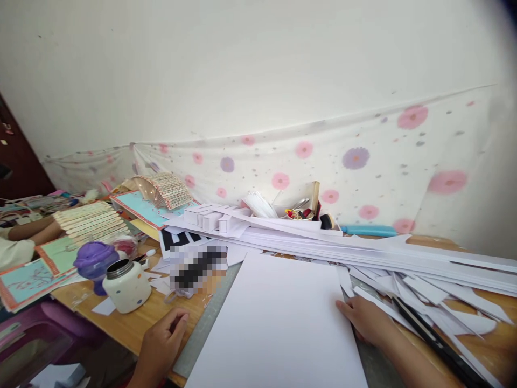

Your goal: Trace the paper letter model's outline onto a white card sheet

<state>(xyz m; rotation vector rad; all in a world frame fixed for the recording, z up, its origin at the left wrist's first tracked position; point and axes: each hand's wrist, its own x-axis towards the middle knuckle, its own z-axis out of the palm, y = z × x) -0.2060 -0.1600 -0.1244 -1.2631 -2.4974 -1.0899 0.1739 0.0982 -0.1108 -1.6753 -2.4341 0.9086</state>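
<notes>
Lying flat at the near edge on a mat [210,323]: white sheet [278,323]. Resting palm-down, fingers together, touching its right edge: right hand [365,320]. Curling loosely, holding nothing, on the table [133,323] just left: left hand [163,342].

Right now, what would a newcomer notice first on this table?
A big blank white sheet fills the middle, the right hand resting on its right edge. Left of it the left hand lies on the wooden table, near a cream jar. Paper offcuts litter the right.
</notes>
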